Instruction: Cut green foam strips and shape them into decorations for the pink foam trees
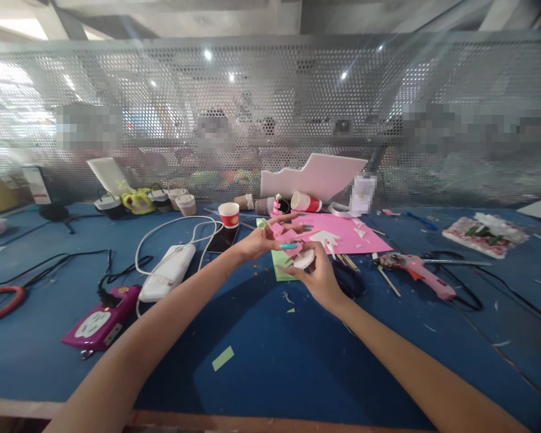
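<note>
Near the middle of the table my left hand has its fingers stretched forward and its thumb against a pink folded paper piece. A light green bit shows beside that hand, and a teal tip lies at the thumb; I cannot make out whether it is a nail or a separate thing. My right hand, close beside the left, pinches a small white round piece between thumb and fingers. Below both hands lies a light green paper sheet.
Pink sheet with white scraps lies behind; a pink glue gun rests right. Left are a white power bank with cable, a purple power strip and red-handled scissors. A paper cup stands behind, before a perforated metal screen.
</note>
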{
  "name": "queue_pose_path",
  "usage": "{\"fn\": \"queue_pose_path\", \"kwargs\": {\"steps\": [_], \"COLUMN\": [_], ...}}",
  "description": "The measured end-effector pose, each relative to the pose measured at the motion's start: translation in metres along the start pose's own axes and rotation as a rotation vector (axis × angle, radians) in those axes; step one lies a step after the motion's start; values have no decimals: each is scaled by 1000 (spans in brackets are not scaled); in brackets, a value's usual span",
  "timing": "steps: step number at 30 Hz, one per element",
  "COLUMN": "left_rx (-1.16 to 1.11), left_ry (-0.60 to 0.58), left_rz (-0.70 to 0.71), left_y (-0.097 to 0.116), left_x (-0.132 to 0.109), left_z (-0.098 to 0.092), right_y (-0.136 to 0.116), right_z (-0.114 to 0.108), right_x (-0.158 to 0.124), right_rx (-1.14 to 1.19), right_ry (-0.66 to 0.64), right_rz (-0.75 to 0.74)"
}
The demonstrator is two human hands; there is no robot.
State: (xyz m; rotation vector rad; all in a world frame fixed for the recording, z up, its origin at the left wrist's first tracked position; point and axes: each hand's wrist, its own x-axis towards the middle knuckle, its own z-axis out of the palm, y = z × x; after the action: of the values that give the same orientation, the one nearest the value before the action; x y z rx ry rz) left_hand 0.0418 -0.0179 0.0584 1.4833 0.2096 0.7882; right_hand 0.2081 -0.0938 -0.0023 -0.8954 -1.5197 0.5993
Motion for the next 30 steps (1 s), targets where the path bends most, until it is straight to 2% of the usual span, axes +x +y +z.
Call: {"fn": "queue_pose_path", "kwargs": {"steps": [5, 11, 15, 17, 22, 30], "left_rx": [49, 70, 23, -3, -53, -178], "left_ry": [106, 238, 237, 292, 437, 435], "left_rz": [-37, -67, -148, -177, -121, -166], "left_y": [-4, -12, -12, -12, -12, -12], "left_x": [2, 7, 7, 7, 10, 8], "left_z": [-3, 5, 12, 15, 25, 32], "right_y": [-4, -10, -11, -11, -7, -6], "right_z": [-2, -5, -6, -6, -5, -5], "right_x": [2, 5, 6, 6, 5, 6], "right_rx": [-115, -336, -408, -423, -441, -472], "right_ry": [99, 203, 230, 233, 209, 225], "right_rz": [-94, -229, -271, -291, -315, -290]}}
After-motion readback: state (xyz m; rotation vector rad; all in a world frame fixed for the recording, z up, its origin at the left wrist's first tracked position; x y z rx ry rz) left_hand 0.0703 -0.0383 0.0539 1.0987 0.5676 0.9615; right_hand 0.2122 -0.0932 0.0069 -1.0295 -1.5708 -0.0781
